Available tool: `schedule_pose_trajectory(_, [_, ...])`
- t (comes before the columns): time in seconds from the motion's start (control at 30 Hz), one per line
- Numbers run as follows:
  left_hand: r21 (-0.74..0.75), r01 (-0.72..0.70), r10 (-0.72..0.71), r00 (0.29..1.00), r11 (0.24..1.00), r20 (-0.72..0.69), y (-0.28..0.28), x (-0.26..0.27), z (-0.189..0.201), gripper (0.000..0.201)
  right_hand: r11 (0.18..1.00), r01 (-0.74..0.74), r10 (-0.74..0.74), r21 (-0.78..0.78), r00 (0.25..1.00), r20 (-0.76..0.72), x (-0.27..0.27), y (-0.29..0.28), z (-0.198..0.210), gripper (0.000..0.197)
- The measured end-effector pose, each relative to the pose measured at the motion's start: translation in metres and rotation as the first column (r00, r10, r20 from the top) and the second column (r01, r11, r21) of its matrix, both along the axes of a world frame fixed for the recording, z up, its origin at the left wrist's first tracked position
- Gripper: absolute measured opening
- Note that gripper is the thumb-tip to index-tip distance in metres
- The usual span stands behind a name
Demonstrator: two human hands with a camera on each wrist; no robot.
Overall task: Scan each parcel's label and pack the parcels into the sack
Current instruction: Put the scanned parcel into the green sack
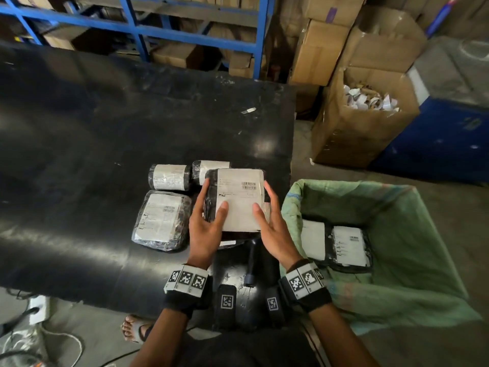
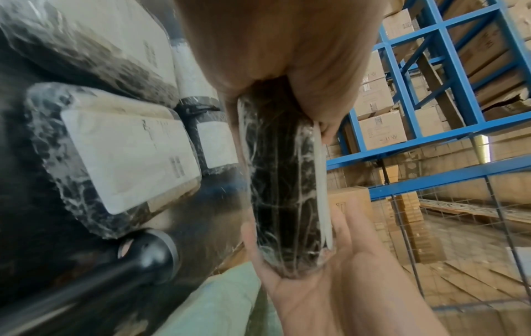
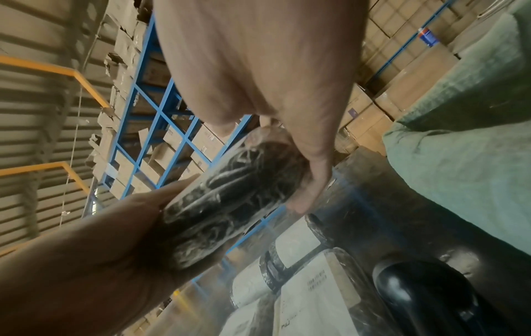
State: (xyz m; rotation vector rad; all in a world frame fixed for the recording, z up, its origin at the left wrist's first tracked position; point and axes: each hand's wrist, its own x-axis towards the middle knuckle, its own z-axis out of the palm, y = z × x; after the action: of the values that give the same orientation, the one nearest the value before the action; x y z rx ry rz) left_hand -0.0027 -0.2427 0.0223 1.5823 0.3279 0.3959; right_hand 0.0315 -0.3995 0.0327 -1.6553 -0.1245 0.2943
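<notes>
Holding one black-wrapped parcel (image 1: 236, 200) label-up above the near right part of the counter (image 1: 79, 160), left hand (image 1: 205, 229) and right hand (image 1: 274, 229) on opposite sides, fingers (image 1: 221, 207) curled round its edges and thumbs laid on the white label. Probably mid-step between scan and pack, with the handheld scanner (image 1: 251, 263) lying below. Next, likely: scan if still unread, then across right and down into the green sack (image 1: 423, 234), beside the two packed parcels (image 1: 349, 246).
</notes>
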Motion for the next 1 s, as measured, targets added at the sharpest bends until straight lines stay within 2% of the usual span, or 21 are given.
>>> schedule_pose_trajectory(0.07, [-0.01, 0.033, -0.033, 0.999, 0.999, 0.007, -0.01, 0.005, 0.004, 0.065, 0.999, 0.052, -0.051, -0.008, 0.997, 0.06, 0.001, -0.004, 0.001, 0.058])
schedule_pose_trajectory(0.27, [0.039, 0.167, -0.168, 0.986, 0.985, 0.014, -0.038, 0.017, 0.005, 0.065, 0.961, 0.168, -0.109, -0.218, 0.96, 0.259, 0.005, -0.033, -0.003, 0.056])
schedule_pose_trajectory(0.4, [0.026, 0.243, -0.244, 0.97, 0.97, 0.007, -0.065, 0.02, 0.006, 0.067, 0.937, 0.21, -0.141, -0.28, 0.958, 0.248, 0.004, -0.064, 0.0, 0.056])
schedule_pose_trajectory(0.47, [0.051, 0.333, -0.332, 0.943, 0.942, -0.017, -0.077, 0.024, 0.002, 0.07, 0.934, 0.23, -0.165, -0.275, 0.957, 0.239, 0.005, -0.087, 0.002, 0.055])
schedule_pose_trajectory(0.5, [0.084, 0.389, -0.386, 0.921, 0.918, -0.051, -0.083, 0.027, 0.0, 0.071, 0.927, 0.243, -0.173, -0.286, 0.953, 0.248, 0.006, -0.1, 0.003, 0.055])
schedule_pose_trajectory(0.57, [0.244, 0.456, -0.429, 0.89, 0.856, -0.156, -0.097, 0.035, -0.004, 0.067, 0.89, 0.271, -0.191, -0.366, 0.952, 0.241, 0.01, -0.134, 0.005, 0.055])
schedule_pose_trajectory(0.67, [0.449, 0.457, -0.392, 0.889, 0.768, -0.235, -0.121, 0.047, -0.017, 0.063, 0.81, 0.256, -0.194, -0.528, 0.966, 0.17, 0.019, -0.191, 0.003, 0.054])
schedule_pose_trajectory(0.77, [0.606, 0.477, -0.37, 0.879, 0.637, -0.302, -0.148, 0.058, -0.034, 0.079, 0.817, 0.171, -0.165, -0.551, 0.984, 0.061, 0.037, -0.239, -0.003, 0.054])
schedule_pose_trajectory(0.9, [0.694, 0.552, -0.349, 0.833, 0.463, -0.43, -0.181, 0.063, -0.051, 0.084, 0.707, -0.02, -0.141, -0.707, 0.975, -0.169, 0.077, -0.288, -0.021, 0.054])
schedule_pose_trajectory(1.0, [0.699, 0.595, -0.301, 0.803, 0.396, -0.514, -0.193, 0.061, -0.067, 0.082, 0.599, -0.147, -0.145, -0.787, 0.947, -0.288, 0.107, -0.314, -0.05, 0.058])
